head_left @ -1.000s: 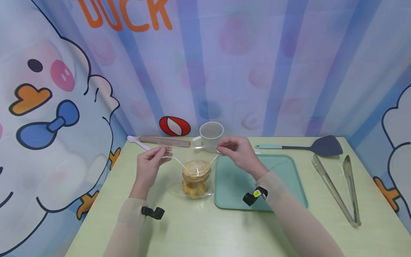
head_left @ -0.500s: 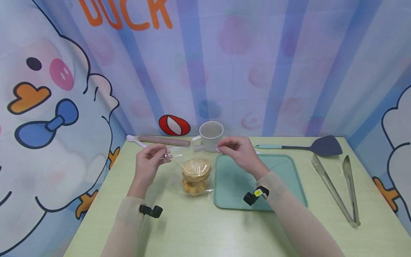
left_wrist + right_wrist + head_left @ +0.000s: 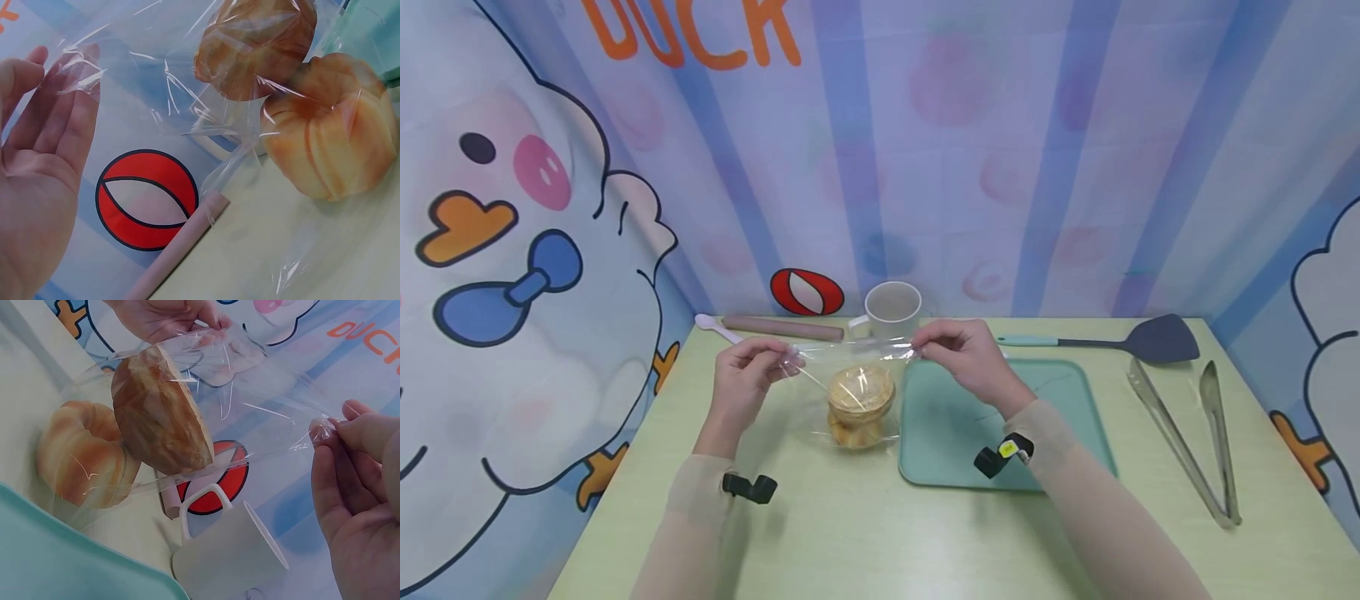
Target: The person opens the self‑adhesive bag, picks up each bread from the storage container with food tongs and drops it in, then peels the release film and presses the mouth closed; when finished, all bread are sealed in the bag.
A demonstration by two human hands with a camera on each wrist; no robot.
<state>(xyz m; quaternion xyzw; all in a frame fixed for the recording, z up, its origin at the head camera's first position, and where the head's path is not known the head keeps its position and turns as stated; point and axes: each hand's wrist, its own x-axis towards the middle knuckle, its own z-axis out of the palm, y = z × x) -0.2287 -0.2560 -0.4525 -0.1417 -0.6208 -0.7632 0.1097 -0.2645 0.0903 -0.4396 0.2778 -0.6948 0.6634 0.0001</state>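
A clear plastic bag hangs between the two hands, its top edge stretched nearly straight. My left hand pinches one top corner between thumb and fingers. The opposite corner is pinched by my right hand, thumb against the fingertips. Inside the bag are two breads: a browned, flat-topped one above, and a round ring-like bun with a dimpled centre below. In the head view the upper bread partly hides the bun, which sits low in the bag close over the table.
A green tray lies right of the bag. Behind stand a white mug, a rolling pin and a pale spoon. Farther right are a turner and metal tongs. A printed curtain rises behind the table.
The bag's top edge has been drawn out flatter and tighter between the hands. The left hand has shifted slightly left, and the bun appears slightly higher in view.
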